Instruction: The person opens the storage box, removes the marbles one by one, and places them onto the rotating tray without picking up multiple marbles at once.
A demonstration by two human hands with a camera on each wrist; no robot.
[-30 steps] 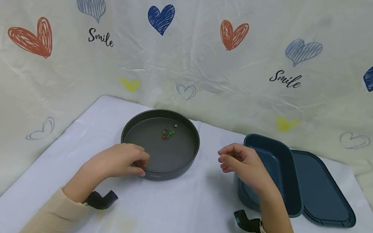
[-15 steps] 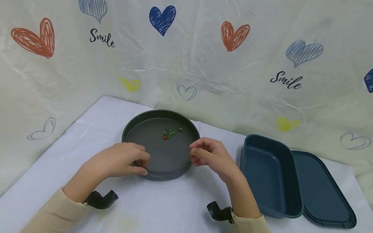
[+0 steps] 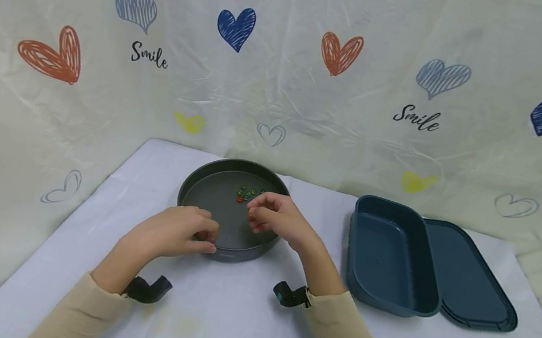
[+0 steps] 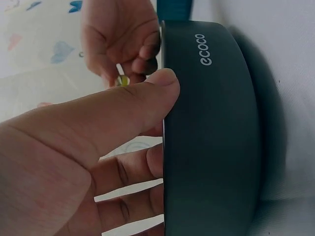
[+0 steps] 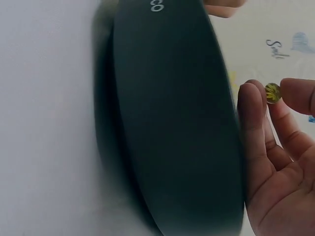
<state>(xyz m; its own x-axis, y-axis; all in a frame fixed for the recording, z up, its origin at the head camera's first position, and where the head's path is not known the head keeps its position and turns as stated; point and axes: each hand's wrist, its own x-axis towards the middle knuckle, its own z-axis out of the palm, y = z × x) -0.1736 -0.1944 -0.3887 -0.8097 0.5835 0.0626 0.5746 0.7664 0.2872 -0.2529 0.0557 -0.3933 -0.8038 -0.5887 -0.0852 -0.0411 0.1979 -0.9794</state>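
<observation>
A dark grey round pan [image 3: 212,198] stands at the left of the table, several small glass marbles [image 3: 247,194] lying in its far part, mostly green with one orange-red. My left hand [image 3: 179,232] grips its near-left rim: in the left wrist view the thumb lies on the rim beside the "ecoco" lettering on the wall [image 4: 211,128], fingers behind it. Over the right side of the pan, my right hand [image 3: 276,219] pinches a clear marble with a yellow swirl [image 5: 272,93] between thumb and fingertips. Parts of the pan's right rim are hidden behind this hand.
To the right of the pan stands a deep dark blue rectangular box [image 3: 388,260]. Its matching flat lid [image 3: 474,278] lies against the box's right side. A white cloth [image 3: 230,313] covers the table, and a heart-printed curtain [image 3: 283,78] hangs behind.
My right hand has come leftward from beside the blue box to over the pan. One marble in the pan has rolled slightly to the right. My left hand has kept its hold.
</observation>
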